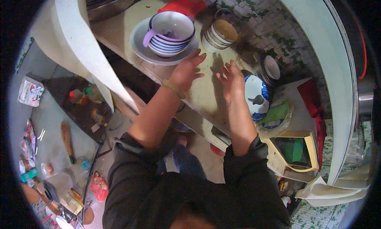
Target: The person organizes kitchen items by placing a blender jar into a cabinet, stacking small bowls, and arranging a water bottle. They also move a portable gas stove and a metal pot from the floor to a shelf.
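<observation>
My left hand (186, 71) is empty, its fingers apart, beside the rim of a large white bowl (137, 47). A stack of blue-striped bowls (169, 47) stands in that bowl. A purple handle (149, 37) sticks out over the top bowl's rim. My right hand (231, 80) also holds nothing, fingers spread and slightly curled, above the pale shelf (205, 83). A stack of ribbed white-and-brown bowls (218, 36) stands farther back, beyond both hands. Close to the right wrist is a white dish with blue patterns (254, 95), a grey spoon-like piece lying on it.
Dark-rimmed bowls (271, 68) lean near the brick-patterned wall (253, 17). A red bag (184, 5) lies behind the bowls. At right are a green round item in plastic (275, 114) and a cream-framed container (293, 151). Open white door panels (86, 47) flank the shelf. A cluttered counter (53, 133) lies left.
</observation>
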Tool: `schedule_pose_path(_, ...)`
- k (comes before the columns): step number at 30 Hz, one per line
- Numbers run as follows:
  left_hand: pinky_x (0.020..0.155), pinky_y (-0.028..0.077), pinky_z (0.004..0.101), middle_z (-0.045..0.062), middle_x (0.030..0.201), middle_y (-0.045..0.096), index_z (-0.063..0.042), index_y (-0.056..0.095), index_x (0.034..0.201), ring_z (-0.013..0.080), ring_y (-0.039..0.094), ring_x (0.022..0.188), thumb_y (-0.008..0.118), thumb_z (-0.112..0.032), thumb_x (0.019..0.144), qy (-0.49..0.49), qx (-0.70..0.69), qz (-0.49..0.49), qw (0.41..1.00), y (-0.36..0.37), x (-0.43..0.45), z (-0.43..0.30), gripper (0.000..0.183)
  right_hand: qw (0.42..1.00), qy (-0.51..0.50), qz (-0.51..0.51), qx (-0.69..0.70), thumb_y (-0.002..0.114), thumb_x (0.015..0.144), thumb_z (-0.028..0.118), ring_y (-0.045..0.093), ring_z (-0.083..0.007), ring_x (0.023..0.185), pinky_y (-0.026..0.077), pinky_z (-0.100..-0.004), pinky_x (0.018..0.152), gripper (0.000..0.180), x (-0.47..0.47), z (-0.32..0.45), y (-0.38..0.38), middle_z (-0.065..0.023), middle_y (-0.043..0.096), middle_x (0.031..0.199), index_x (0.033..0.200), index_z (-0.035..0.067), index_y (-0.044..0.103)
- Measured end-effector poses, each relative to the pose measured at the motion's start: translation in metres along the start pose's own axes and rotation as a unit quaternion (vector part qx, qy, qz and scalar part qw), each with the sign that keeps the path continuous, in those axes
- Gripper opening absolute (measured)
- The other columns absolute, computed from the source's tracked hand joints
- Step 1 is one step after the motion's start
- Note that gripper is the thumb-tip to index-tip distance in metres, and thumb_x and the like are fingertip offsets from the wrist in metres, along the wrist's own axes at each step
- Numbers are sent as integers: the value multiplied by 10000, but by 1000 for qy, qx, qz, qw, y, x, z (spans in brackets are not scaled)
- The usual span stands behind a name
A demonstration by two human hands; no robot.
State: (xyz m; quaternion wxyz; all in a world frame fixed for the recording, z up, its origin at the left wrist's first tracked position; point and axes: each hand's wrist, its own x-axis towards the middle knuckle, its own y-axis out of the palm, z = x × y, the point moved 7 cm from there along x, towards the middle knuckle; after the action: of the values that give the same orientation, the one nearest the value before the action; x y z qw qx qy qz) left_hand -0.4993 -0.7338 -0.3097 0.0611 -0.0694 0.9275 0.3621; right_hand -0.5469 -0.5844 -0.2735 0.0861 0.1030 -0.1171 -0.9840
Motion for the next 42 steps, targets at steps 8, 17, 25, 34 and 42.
schedule_pose_path(8, 898, 395, 400, 36, 1403, 334, -90, 276, 1400, 220, 327, 1248, 565, -455, 844, 82, 6, -60, 995, 16, 41, 9, 725, 997, -35, -33, 59, 535, 890, 367, 393, -253, 1196, 367, -404, 941, 650, 33, -10, 14, -103, 338, 1389, 1387, 51, 261)
schedule_pose_path(17, 952, 327, 482, 20, 1436, 301, -113, 271, 1407, 216, 250, 1318, 501, -551, 840, 109, 39, -75, 990, 14, 84, 1, 752, 995, -101, -7, -4, 499, 888, 463, 268, -270, 1285, 320, -421, 966, 718, 87, -11, 5, -43, 223, 1462, 1430, 101, 196)
schedule_pose_path(25, 1056, 222, 365, 105, 1486, 211, -67, 162, 1440, 253, 206, 1358, 467, -549, 855, 121, 80, -119, 982, 23, 91, -4, 816, 995, -95, -35, 2, 487, 872, 507, 325, -256, 1212, 355, -408, 881, 683, 120, -25, -11, -8, 264, 1443, 1412, 160, 255)
schedule_pose_path(34, 1086, 176, 327, 186, 1463, 225, -6, 187, 1421, 292, 196, 1363, 385, -616, 854, 188, 117, -208, 953, 11, 113, -2, 856, 991, -114, 11, 62, 457, 898, 472, 357, -257, 1245, 297, -371, 1003, 633, 115, -13, 11, -97, 363, 1388, 1361, 63, 319)
schedule_pose_path(42, 936, 381, 389, 110, 1478, 227, -63, 195, 1434, 295, 318, 1293, 383, -673, 820, 128, 58, -171, 975, 4, 133, 9, 885, 997, -65, 47, 3, 416, 808, 681, 275, -218, 1263, 231, -503, 968, 789, 105, -3, 27, -29, 304, 1426, 1375, 141, 321)
